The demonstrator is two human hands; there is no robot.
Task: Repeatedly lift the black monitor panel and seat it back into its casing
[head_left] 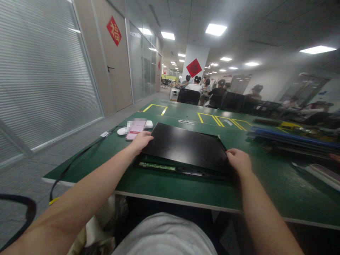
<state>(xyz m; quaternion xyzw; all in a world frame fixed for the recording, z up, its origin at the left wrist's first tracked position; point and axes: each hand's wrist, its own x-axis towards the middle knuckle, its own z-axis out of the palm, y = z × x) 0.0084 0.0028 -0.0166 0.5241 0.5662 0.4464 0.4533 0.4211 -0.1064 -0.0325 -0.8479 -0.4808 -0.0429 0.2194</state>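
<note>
A flat black display panel (186, 145) lies before me, its near edge raised off a black frame (198, 172). Along the frame's near side shows a strip of green circuit board (157, 166). At the panel's left edge, my left hand (142, 141) grips it with thumb and fingers closed. My right hand (239, 160) pinches the right edge in the same way. Close beyond my left hand lies a phone (136, 129) with a pinkish lit screen, with white rounded objects (122, 131) beside it. What lies under the panel is hidden.
The green table (170, 187) carries yellow tape marks (209, 118) at its far side. A blurred stack of flat panels (292, 138) stands on the right. A black strap (71, 164) hangs over the left edge. Several people sit farther back, beyond a black chair (188, 96).
</note>
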